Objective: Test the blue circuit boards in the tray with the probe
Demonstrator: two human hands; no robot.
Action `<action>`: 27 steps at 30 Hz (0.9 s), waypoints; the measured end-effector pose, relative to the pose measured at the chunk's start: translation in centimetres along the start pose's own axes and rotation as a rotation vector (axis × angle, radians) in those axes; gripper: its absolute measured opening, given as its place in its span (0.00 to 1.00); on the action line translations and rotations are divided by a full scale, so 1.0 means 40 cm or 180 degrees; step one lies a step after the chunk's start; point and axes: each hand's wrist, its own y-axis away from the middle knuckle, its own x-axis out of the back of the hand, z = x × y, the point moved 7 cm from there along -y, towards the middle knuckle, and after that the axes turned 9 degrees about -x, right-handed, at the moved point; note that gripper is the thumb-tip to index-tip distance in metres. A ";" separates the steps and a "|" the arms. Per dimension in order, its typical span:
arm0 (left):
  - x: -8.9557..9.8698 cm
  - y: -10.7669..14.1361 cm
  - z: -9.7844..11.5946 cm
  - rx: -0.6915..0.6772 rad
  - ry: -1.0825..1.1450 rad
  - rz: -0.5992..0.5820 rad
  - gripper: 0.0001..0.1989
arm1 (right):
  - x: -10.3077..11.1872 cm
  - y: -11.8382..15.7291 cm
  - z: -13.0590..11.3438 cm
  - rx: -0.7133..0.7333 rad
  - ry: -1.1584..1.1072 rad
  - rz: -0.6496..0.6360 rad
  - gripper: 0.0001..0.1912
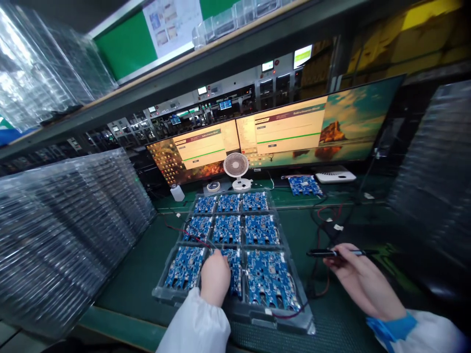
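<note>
Hands at a tray of blue boards

Tray (pixel 162 293) of clear plastic sits on the green table (pixel 140 274), three rows of three pockets, each with a blue circuit board. Left hand (pixel 215 277) rests fingers-down on the middle board of the near row (pixel 235 274), curled loosely over it; cannot tell whether the grip has closed on the board or only presses it. White sleeve (pixel 196 323) covers the wrist. Right hand (pixel 362 282) is off the tray, to its right above the table, palm turned up, grip narrow on a black pen (pixel 340 252) that lies level, pointing left toward the tray. Thin red wire (pixel 184 234) crosses the tray's left side.

Behind the tray: small white fan (pixel 236 166), a lone blue board (pixel 304 185), two wide monitors (pixel 279 137) showing windows with a green bar. Stacks of clear empty trays (pixel 66 230) stand on the left, more on the right (pixel 430 166).
</note>
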 end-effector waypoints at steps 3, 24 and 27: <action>-0.009 0.000 -0.014 0.0110 0.0136 0.0042 0.13 | -0.016 0.007 0.008 0.0046 0.0189 -0.0066 0.25; -0.008 -0.132 -0.120 0.0433 0.0443 0.0328 0.08 | -0.046 0.021 0.096 0.1016 0.3908 -0.0967 0.33; 0.012 -0.128 -0.124 0.0422 0.0614 0.0445 0.06 | -0.043 0.015 0.106 0.1114 0.4257 -0.0816 0.36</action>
